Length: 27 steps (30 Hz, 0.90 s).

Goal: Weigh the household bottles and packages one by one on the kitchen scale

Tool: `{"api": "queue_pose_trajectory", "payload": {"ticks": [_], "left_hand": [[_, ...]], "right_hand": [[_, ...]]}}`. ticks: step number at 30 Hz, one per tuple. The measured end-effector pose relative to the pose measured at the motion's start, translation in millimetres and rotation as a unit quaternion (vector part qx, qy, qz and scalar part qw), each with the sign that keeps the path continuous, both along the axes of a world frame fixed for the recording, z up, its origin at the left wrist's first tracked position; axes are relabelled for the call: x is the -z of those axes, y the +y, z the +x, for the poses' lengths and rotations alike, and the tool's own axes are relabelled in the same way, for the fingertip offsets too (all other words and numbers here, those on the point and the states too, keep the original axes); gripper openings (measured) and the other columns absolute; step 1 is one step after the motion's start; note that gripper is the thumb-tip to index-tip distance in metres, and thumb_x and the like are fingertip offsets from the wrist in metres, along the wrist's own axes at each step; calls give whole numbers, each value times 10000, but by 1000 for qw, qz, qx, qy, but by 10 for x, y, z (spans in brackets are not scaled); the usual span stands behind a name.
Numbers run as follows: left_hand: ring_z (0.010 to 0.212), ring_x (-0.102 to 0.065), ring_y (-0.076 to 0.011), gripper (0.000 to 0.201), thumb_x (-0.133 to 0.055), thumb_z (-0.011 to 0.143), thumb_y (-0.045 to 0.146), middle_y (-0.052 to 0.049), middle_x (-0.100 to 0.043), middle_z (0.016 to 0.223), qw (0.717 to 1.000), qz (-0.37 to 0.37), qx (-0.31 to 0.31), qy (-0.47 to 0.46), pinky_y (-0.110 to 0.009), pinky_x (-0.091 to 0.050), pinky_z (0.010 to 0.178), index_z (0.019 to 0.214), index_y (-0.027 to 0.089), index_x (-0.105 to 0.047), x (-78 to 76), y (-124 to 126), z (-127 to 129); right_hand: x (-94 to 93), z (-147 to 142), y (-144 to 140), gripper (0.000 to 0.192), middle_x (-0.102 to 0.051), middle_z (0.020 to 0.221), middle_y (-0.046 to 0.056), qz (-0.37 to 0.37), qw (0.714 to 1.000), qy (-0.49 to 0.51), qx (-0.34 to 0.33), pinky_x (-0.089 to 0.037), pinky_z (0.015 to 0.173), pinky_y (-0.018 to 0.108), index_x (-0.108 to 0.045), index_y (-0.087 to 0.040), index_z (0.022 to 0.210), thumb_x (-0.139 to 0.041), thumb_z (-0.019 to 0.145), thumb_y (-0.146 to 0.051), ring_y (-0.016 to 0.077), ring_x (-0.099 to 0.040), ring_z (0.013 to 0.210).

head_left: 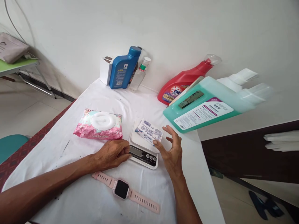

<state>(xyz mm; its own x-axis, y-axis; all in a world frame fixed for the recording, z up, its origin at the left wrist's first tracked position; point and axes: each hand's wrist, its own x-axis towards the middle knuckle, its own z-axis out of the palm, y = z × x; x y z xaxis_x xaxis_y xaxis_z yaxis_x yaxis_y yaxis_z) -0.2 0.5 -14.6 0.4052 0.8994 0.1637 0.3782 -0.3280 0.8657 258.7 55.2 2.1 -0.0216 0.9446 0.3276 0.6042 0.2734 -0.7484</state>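
A white kitchen scale [143, 161] with a black display panel lies on the cloth. On its platform rests a small white box [149, 131] printed in blue, with a barcode. My left hand [113, 154] is curled at the scale's left edge, thumb and fingers closed against it. To the right, my right hand [171, 147] is open with fingers apart. Its thumb tip is at the box's lower right corner; whether it touches cannot be told. A pink pack of wet wipes [99, 126] sits beyond my left hand. Nearer me lies a pink-strapped smartwatch [121, 188].
Against the wall stand a blue bottle [122, 70], a white carton [105, 71] and a clear glass bottle [138, 76]. At right are a red detergent bottle [179, 81] and a green liquid bottle [205, 105]. A white cloth [77, 180] covers the table.
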Motion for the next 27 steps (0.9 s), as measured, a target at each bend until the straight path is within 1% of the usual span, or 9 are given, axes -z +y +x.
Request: {"api": "queue_pose_trajectory", "payload": {"ticks": [4,8,10,12,16,19,21,24,27], "left_hand": [[594,-475,-101,137,-634,923,209,35,-554,726,1000,-11,5,-6,-226,-354,552,824,188,-541,-1,2,-4],[590,-467,-101,137,-638,918,204,38,-551,716,1000,-21,5,-16,-229,-345,554,822,187,-542,0,7,-6],[594,-466,-101,136,-640,909,191,38,-551,721,1000,-19,5,-13,-230,-340,560,822,187,-535,2,14,-4],[605,-470,-101,143,-639,905,181,36,-552,731,1000,-18,6,-8,-230,-341,571,818,186,-525,5,23,-1],[590,-461,-98,157,-649,895,174,40,-540,720,1000,-26,4,-14,-228,-331,565,813,187,-516,19,38,4],[586,-466,-98,160,-658,892,172,39,-548,723,999,-32,6,-24,-226,-329,557,821,189,-516,32,39,6],[596,-475,-101,159,-657,893,167,34,-559,737,999,-36,8,-23,-228,-330,556,825,189,-516,39,38,9],[595,-477,-104,159,-658,891,165,31,-561,738,999,-41,10,-17,-232,-330,553,821,190,-517,47,41,17],[598,-486,-107,157,-658,893,172,28,-565,741,999,-40,10,-15,-234,-336,554,820,192,-520,55,50,24]], "right_hand": [[-227,-38,101,624,-723,1245,125,19,989,-141,-39,-450,1048,555,-680,-246,1300,-742,831,-654,367,-556,1244],[-438,-52,287,501,-743,1141,123,20,979,-192,-69,-471,991,530,-736,-249,1130,-736,823,-646,363,-609,1112],[-513,-70,459,479,-738,1122,121,32,977,-203,-52,-474,975,510,-731,-239,1108,-751,811,-614,351,-612,1075],[-539,-117,702,484,-731,1117,129,47,976,-214,-7,-465,975,499,-725,-214,1101,-765,794,-587,347,-604,1069],[-410,-285,1281,479,-716,1150,175,4,955,-263,133,-469,947,497,-707,-170,1100,-771,779,-519,375,-573,1137],[-244,-379,1586,397,-698,1083,241,-30,943,-278,183,-482,870,540,-708,-123,1061,-735,814,-432,423,-583,1097],[-164,-396,1677,335,-681,1070,268,-37,938,-286,190,-476,853,574,-709,-107,1025,-712,840,-386,444,-591,1077],[-120,-378,1711,287,-624,1213,297,-26,935,-305,181,-457,879,589,-700,-117,1016,-718,849,-349,474,-551,1173],[-124,-358,1754,233,-577,1307,257,-16,936,-320,148,-449,899,525,-687,-147,1032,-697,862,-306,432,-553,1214]]}}
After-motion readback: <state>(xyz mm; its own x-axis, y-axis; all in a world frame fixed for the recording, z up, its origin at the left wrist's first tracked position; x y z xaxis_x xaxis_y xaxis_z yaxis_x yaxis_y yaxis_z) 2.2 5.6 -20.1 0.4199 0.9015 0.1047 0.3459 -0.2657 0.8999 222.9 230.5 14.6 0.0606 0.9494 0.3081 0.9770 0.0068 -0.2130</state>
